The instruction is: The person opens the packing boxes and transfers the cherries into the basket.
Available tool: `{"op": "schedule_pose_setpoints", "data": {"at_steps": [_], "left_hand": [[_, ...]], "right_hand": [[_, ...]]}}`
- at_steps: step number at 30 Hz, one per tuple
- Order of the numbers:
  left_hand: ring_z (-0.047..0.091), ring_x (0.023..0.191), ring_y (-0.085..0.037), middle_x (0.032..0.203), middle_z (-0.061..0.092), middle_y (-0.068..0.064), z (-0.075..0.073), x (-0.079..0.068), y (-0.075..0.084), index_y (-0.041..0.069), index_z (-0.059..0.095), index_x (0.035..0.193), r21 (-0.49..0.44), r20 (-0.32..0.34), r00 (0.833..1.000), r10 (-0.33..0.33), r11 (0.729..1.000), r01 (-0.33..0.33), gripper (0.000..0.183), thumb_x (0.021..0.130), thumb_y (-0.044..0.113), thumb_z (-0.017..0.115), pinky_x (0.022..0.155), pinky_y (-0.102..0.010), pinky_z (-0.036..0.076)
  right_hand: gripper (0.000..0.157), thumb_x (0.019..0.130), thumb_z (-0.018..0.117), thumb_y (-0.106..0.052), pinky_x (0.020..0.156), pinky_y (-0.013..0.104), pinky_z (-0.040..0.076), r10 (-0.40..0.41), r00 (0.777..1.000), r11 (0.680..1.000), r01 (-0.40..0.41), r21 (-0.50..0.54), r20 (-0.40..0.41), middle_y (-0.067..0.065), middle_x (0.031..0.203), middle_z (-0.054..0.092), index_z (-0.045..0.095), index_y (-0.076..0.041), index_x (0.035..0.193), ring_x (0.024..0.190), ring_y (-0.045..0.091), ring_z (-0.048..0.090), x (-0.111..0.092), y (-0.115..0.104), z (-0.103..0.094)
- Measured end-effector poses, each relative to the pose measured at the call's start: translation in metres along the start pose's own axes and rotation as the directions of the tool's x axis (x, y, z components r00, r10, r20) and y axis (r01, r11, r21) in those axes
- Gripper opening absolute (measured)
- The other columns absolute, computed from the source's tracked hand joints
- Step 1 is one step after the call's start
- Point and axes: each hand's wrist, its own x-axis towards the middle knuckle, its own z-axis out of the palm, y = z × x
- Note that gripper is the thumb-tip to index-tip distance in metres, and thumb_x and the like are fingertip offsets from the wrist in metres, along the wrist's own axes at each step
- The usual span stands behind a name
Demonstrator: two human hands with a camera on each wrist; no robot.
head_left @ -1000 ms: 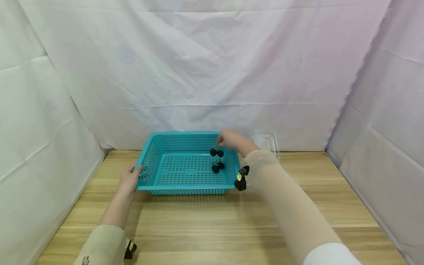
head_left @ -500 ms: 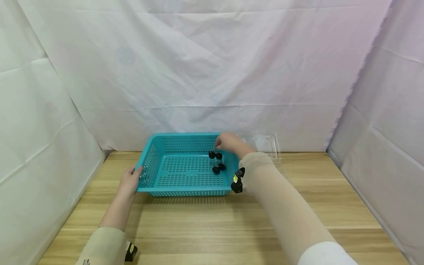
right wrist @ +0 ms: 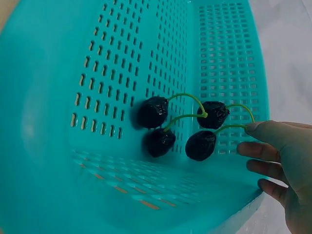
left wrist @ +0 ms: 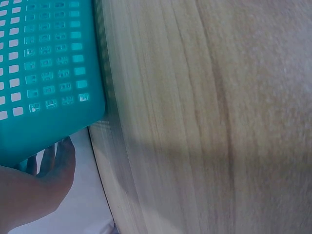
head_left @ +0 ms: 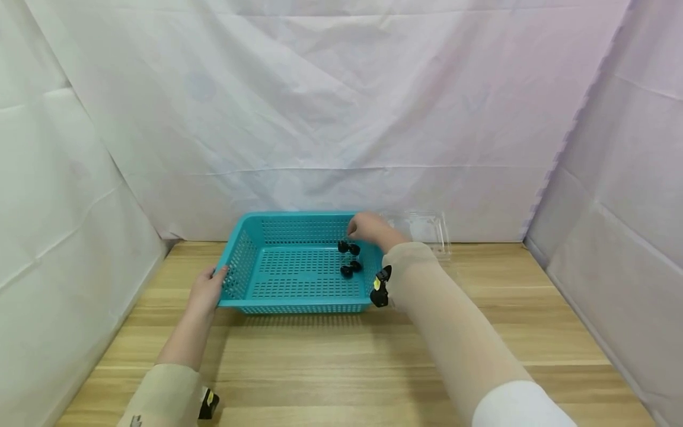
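In the head view a turquoise plastic basket (head_left: 304,301) with perforated walls stands on the wooden table. My left hand (head_left: 207,289) grips its left side near the front corner, thumb at the rim; the left wrist view shows fingers (left wrist: 62,155) curled against the basket's outside. Over the basket's right part, my right hand (head_left: 369,228) pinches the green stems of a pair of dark cherries (right wrist: 201,146) between thumb and forefinger. This pair hangs inside the basket. A second stem-joined pair of dark cherries (right wrist: 153,112) lies on the basket floor, close to the hanging one.
Behind my right forearm, to the right of the basket, is a clear plastic box (head_left: 434,234), partly hidden by the arm. White cloth (head_left: 341,118) closes off the back and both sides of the wooden table (head_left: 320,367).
My right wrist has shifted slightly left, and the pinched cherries hang a touch lower. My left hand, the basket and the lying pair stay in place.
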Motion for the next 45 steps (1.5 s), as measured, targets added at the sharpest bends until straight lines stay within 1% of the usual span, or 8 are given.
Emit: {"op": "schedule_pose_setpoints", "data": {"at_steps": [4,10,15,19,29,34,38,45], "left_hand": [[0.042,0.123,-0.034,0.144,0.036,-0.028,0.002,0.0,0.001,-0.007,0.025,0.149,-0.003,0.009,1.0,0.003,1.0,-0.003,0.063,0.106,0.038,0.032,0.095,-0.043,0.043],[0.045,0.121,-0.032,0.143,0.039,-0.026,0.003,0.0,0.002,-0.005,0.025,0.15,-0.01,0.004,1.0,-0.014,1.0,0.014,0.064,0.106,0.04,0.032,0.091,-0.039,0.046],[0.044,0.121,-0.031,0.143,0.039,-0.025,0.003,0.0,0.002,-0.003,0.026,0.151,-0.015,-0.008,1.0,-0.027,1.0,0.027,0.063,0.106,0.04,0.032,0.09,-0.037,0.045],[0.044,0.121,-0.031,0.144,0.038,-0.025,0.003,-0.001,0.003,-0.003,0.026,0.151,-0.017,-0.007,1.0,-0.028,0.999,0.028,0.062,0.106,0.04,0.032,0.091,-0.038,0.045],[0.04,0.126,-0.035,0.146,0.035,-0.027,0.0,0.001,0.002,-0.005,0.026,0.15,-0.011,-0.009,1.0,-0.023,1.0,0.022,0.062,0.106,0.039,0.032,0.096,-0.044,0.042],[0.041,0.126,-0.036,0.145,0.036,-0.028,0.0,0.001,0.001,-0.006,0.027,0.149,-0.011,-0.011,1.0,-0.013,1.0,0.013,0.062,0.106,0.038,0.031,0.095,-0.044,0.043],[0.042,0.124,-0.035,0.144,0.037,-0.028,0.0,0.001,0.001,-0.007,0.026,0.149,-0.016,-0.008,1.0,-0.005,1.0,0.005,0.062,0.106,0.038,0.031,0.093,-0.041,0.044],[0.042,0.123,-0.034,0.143,0.037,-0.028,-0.001,0.001,0.001,-0.007,0.026,0.15,-0.012,-0.004,1.0,-0.004,1.0,0.004,0.063,0.106,0.039,0.031,0.092,-0.042,0.044]], "right_hand": [[0.021,0.098,0.061,-0.018,0.09,0.037,0.051,0.006,1.0,1.0,-0.006,-0.015,0.006,0.007,0.116,0.067,0.072,-0.008,0.113,0.107,0.023,0.061,0.0,0.002,0.001],[0.023,0.098,0.058,-0.013,0.091,0.039,0.05,0.0,1.0,1.0,-0.001,0.021,0.014,0.008,0.118,0.066,0.071,-0.004,0.115,0.109,0.024,0.06,0.0,0.005,0.0],[0.024,0.099,0.058,-0.015,0.091,0.039,0.05,0.001,1.0,1.0,-0.001,0.03,0.021,0.008,0.117,0.066,0.07,-0.005,0.116,0.108,0.024,0.06,0.001,0.005,-0.001],[0.023,0.099,0.058,-0.016,0.09,0.039,0.05,0.0,1.0,1.0,-0.001,0.03,0.019,0.007,0.116,0.066,0.07,-0.005,0.116,0.107,0.023,0.06,0.0,0.003,-0.002],[0.025,0.099,0.057,-0.014,0.091,0.039,0.05,-0.044,0.999,0.994,0.043,0.104,0.009,0.008,0.118,0.065,0.068,-0.004,0.12,0.108,0.024,0.06,-0.005,-0.004,-0.008],[0.024,0.099,0.058,-0.015,0.091,0.038,0.05,-0.074,0.997,0.992,0.074,0.104,0.004,0.008,0.118,0.066,0.069,-0.005,0.118,0.107,0.023,0.061,-0.008,-0.007,-0.013],[0.024,0.099,0.059,-0.015,0.091,0.039,0.05,-0.096,0.995,0.992,0.095,0.087,0.007,0.009,0.116,0.067,0.07,-0.005,0.117,0.107,0.023,0.061,-0.012,-0.008,-0.017],[0.021,0.098,0.06,-0.012,0.09,0.037,0.051,-0.123,0.992,0.989,0.123,0.077,-0.002,0.009,0.114,0.069,0.071,-0.004,0.113,0.106,0.024,0.062,-0.019,0.002,-0.014]]}}
